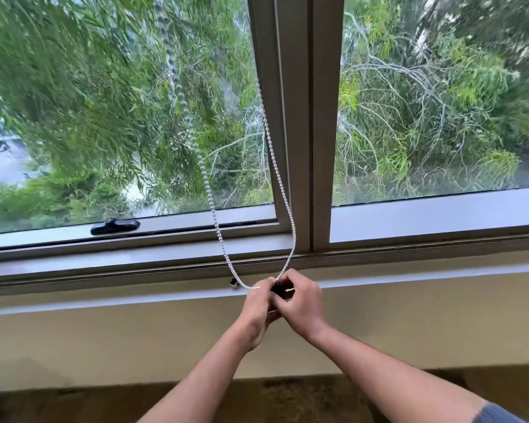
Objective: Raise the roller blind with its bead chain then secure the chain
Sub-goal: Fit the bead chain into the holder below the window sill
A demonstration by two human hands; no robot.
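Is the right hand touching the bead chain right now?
Touching. In the head view, the bead chain runs down into the right hand, whose curled fingers pinch it where the loop ends; the left hand meets it there too.

so the sill (409, 277) is a pale ledge running the whole width under the window, sitting on top of a beige wall (135, 346). there's a small shiny metal fitting (233, 284) on its front edge, near the middle, and the white bead chain (223, 242) loops down to just beside it. above the ledge the grey window frame (300, 148) stands on it, with a black latch handle (115, 226) lying flat on the left pane's bottom rail. down below, a brownish floor (287, 398) meets the foot of the wall.
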